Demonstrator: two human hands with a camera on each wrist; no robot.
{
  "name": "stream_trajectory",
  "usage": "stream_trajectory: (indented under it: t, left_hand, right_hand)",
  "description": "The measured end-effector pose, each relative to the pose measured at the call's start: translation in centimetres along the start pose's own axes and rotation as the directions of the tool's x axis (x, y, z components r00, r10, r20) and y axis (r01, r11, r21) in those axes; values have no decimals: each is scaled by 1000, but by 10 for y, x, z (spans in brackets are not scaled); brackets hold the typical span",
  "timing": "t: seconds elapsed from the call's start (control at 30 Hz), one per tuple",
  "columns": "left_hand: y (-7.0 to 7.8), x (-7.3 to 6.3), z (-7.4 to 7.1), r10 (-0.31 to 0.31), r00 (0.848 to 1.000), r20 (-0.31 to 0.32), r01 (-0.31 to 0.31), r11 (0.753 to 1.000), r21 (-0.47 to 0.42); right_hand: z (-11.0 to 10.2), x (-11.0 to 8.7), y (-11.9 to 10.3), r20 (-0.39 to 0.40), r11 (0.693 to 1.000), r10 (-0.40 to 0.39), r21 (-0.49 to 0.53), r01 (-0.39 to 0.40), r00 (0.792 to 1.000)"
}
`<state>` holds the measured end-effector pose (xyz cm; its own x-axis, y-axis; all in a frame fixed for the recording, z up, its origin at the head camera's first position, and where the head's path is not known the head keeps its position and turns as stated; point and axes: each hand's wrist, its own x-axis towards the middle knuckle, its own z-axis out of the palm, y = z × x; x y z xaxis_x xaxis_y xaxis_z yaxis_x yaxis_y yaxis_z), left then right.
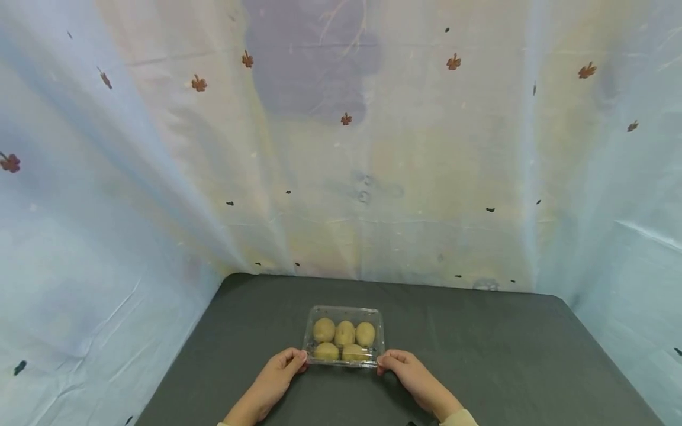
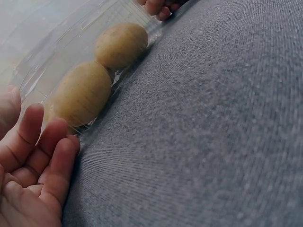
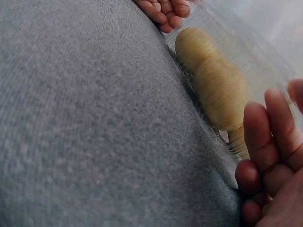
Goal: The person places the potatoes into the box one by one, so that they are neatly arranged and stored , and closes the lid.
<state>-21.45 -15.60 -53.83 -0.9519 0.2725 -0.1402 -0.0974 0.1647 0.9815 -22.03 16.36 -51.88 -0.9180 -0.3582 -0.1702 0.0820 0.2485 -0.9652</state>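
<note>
A clear plastic clamshell box (image 1: 345, 312) sits on the dark table with several potatoes (image 1: 344, 334) inside. My left hand (image 1: 278, 376) pinches its near left corner between thumb and fingers. At the near right corner my right hand (image 1: 407, 374) grips the rim the same way. Up close in the left wrist view, the left fingers (image 2: 56, 142) are bent against the ribbed side wall, low by the cloth. In the right wrist view the right fingers (image 3: 259, 137) curl at the box's end, and potatoes (image 3: 221, 92) show through the plastic.
A dark grey cloth-covered table (image 1: 479, 349) stretches out to both sides of the box. Behind it and along both sides hang pale patterned curtains (image 1: 426, 177) with small brown leaf shapes.
</note>
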Motion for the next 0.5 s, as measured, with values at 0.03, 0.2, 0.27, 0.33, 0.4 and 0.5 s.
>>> stream_trajectory:
  t: [0.03, 0.2, 0.27, 0.33, 0.4, 0.5]
  left_hand:
    - [1, -1, -1, 3, 1000, 0, -3, 1000, -2]
    - [6, -2, -4, 26, 1000, -8, -26, 1000, 11]
    - [6, -1, -5, 31, 999, -7, -31, 999, 16]
    - [6, -1, -5, 33, 999, -7, -32, 999, 17]
    - [6, 0, -5, 27, 1000, -9, -27, 1000, 0]
    - [5, 1, -8, 24, 999, -25, -25, 999, -28]
  right_hand:
    - [0, -1, -1, -1, 1000, -3, 0, 3, 1000]
    - [2, -2, -4, -2, 1000, -26, 5, 26, 1000]
    - [2, -3, -4, 1, 1000, -29, 0, 29, 1000]
    - [1, -4, -5, 10, 999, -32, -28, 32, 999]
    - [-2, -6, -5, 24, 996, -46, -69, 48, 999]
    - [-9, -10, -8, -19, 976, -94, -201, 89, 995]
